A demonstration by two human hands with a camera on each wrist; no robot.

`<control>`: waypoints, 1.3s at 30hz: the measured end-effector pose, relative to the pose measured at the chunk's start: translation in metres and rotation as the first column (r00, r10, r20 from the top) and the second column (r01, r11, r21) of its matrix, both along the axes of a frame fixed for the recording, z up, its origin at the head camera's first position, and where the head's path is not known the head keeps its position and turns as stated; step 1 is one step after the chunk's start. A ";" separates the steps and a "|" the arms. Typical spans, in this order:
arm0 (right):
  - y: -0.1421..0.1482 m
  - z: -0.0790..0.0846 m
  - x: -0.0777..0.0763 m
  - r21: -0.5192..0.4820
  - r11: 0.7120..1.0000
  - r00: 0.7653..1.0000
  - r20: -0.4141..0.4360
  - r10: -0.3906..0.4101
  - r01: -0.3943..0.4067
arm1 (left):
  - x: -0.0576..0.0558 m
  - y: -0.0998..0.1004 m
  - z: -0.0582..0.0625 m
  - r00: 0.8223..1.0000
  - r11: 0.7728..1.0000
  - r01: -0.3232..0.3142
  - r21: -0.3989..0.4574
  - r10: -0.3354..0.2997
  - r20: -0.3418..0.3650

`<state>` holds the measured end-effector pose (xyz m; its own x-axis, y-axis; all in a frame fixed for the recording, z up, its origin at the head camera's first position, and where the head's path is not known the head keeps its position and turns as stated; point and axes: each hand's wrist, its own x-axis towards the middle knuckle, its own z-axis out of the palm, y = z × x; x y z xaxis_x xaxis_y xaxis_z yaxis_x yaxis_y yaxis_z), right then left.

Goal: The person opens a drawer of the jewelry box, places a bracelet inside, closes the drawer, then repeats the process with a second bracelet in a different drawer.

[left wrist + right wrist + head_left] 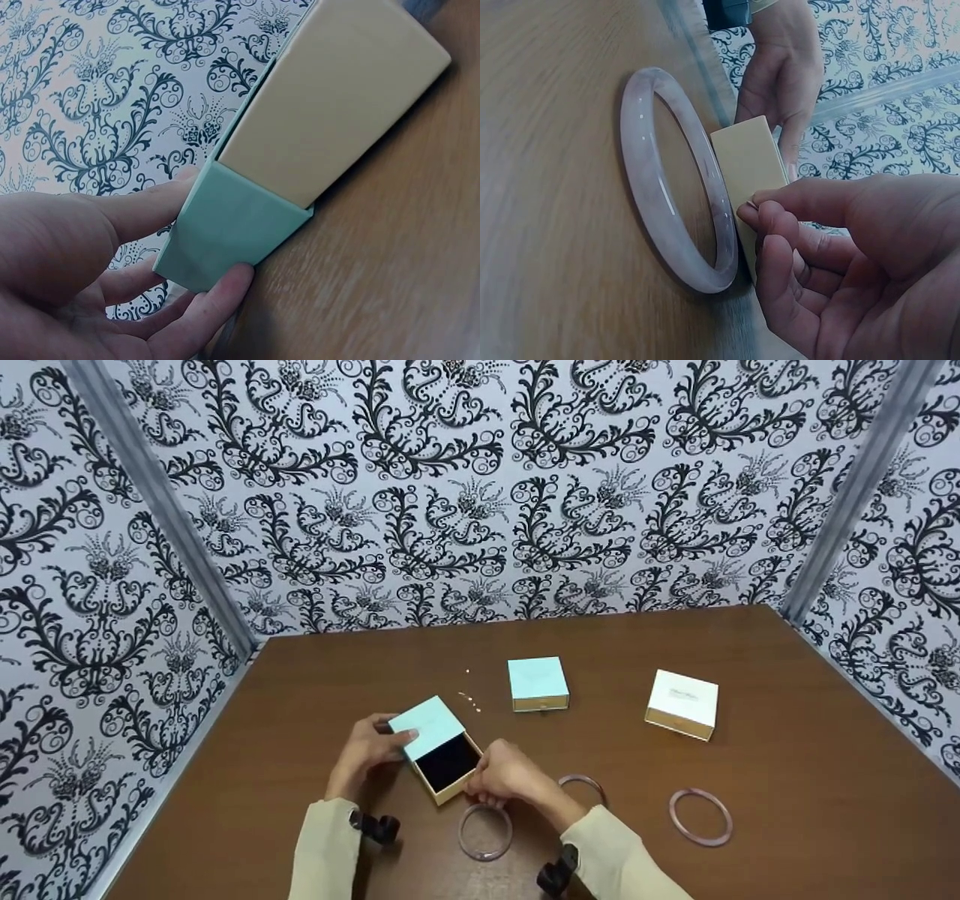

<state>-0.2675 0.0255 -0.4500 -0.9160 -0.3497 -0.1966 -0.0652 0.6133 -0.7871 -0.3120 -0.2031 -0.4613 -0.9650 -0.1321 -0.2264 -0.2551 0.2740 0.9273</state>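
Note:
A turquoise drawer-style gift box (427, 725) lies tilted to the right on the table, its cream drawer (451, 793) slid partway out and showing a black inside. My left hand (373, 745) grips the turquoise sleeve, thumb on top and fingers along the far side and end. At the drawer's front, my right hand (506, 772) pinches a small pull between thumb and forefinger, as the right wrist view shows. Just below that hand lies a pale pinkish bangle (639, 165), flat on the wood. The drawer's plain cream side (330, 97) fills much of the left wrist view.
Farther back stand a second turquoise box (538, 681) and a white box (682, 697), both closed. One bangle (592, 782) is partly hidden by my right forearm; another bangle (673, 812) lies farther right. Several tiny pale bits (470, 700) dot the table (337, 675). Patterned walls enclose it.

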 end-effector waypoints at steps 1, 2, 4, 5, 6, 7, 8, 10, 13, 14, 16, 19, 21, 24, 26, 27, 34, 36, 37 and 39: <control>0.001 0.000 0.000 0.002 1.000 1.000 -0.005 0.004 -0.004 | 0.000 0.000 0.000 1.000 1.000 -0.007 0.001 0.007 -0.002; 0.001 -0.001 0.000 0.003 1.000 1.000 -0.012 0.009 -0.009 | 0.000 0.001 -0.001 1.000 1.000 -0.010 0.002 0.010 -0.005; 0.002 -0.001 0.001 0.001 1.000 1.000 -0.025 0.019 -0.019 | 0.000 0.002 -0.001 1.000 1.000 -0.012 0.006 0.012 -0.012; 0.003 -0.002 0.001 0.000 1.000 0.999 -0.031 0.021 -0.021 | 0.001 0.002 -0.001 1.000 1.000 -0.011 0.007 0.011 -0.014; 0.003 -0.002 0.001 -0.005 1.000 0.999 -0.029 0.023 -0.023 | 0.001 0.002 -0.002 1.000 1.000 -0.011 0.005 0.011 -0.014; 0.003 -0.002 0.001 -0.009 1.000 0.999 -0.028 0.024 -0.024 | 0.000 0.003 -0.002 1.000 1.000 -0.013 0.004 0.013 -0.012; 0.004 -0.002 0.002 -0.011 1.000 0.999 -0.026 0.024 -0.024 | 0.000 0.003 -0.002 1.000 1.000 -0.011 0.003 0.011 -0.011; 0.004 -0.002 0.002 -0.008 1.000 0.999 -0.024 0.023 -0.024 | 0.000 0.003 -0.002 1.000 1.000 -0.008 0.001 0.008 -0.010; 0.004 -0.002 0.002 0.000 1.000 1.000 -0.012 0.023 -0.023 | -0.001 0.001 -0.002 1.000 1.000 -0.011 0.011 0.011 -0.003; 0.004 -0.002 0.002 0.003 1.000 1.000 -0.008 0.022 -0.022 | -0.001 0.001 -0.002 1.000 1.000 -0.011 0.017 0.011 -0.003; 0.003 -0.001 0.002 0.011 1.000 1.000 -0.003 0.019 -0.019 | -0.001 0.000 -0.002 1.000 1.000 -0.013 0.021 0.013 -0.001; 0.003 -0.001 0.002 0.024 1.000 1.000 -0.001 0.015 -0.015 | -0.001 -0.001 -0.003 1.000 1.000 -0.011 0.019 0.011 -0.001; 0.003 -0.001 0.002 0.029 1.000 1.000 -0.001 0.013 -0.013 | 0.000 -0.001 -0.002 1.000 1.000 -0.010 0.007 0.010 0.000; 0.004 0.000 0.002 0.026 1.000 1.000 0.004 0.012 -0.012 | 0.000 -0.002 -0.001 1.000 1.000 -0.003 0.003 0.003 -0.004; 0.004 0.001 0.002 0.020 1.000 1.000 0.012 0.012 -0.012 | 0.000 -0.002 0.000 1.000 1.000 -0.002 0.005 0.002 -0.002; 0.005 0.001 0.002 0.014 1.000 1.000 0.016 0.015 -0.015 | 0.000 -0.001 0.000 1.000 1.000 -0.004 0.008 0.004 -0.003; 0.016 0.005 0.001 -0.019 0.999 0.999 0.028 0.042 -0.041 | 0.000 0.003 -0.001 1.000 1.000 -0.010 0.025 0.011 -0.026; 0.020 0.005 0.001 -0.009 0.999 0.999 0.024 0.047 -0.046 | 0.000 0.003 -0.002 0.999 0.999 -0.015 0.028 0.016 -0.031; 0.022 0.005 0.001 -0.008 0.999 0.999 0.021 0.048 -0.048 | 0.000 0.003 -0.002 0.999 0.999 -0.015 0.030 0.016 -0.031; 0.026 0.004 0.002 -0.003 0.999 0.999 0.008 0.050 -0.050 | 0.000 0.003 -0.002 0.999 1.000 -0.016 0.025 0.016 -0.030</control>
<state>-0.2657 0.0516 -0.4459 -0.8956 -0.3959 -0.2030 -0.0893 0.6069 -0.7897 -0.3119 -0.2000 -0.4628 -0.9692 -0.1424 -0.2008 -0.2312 0.2471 0.9410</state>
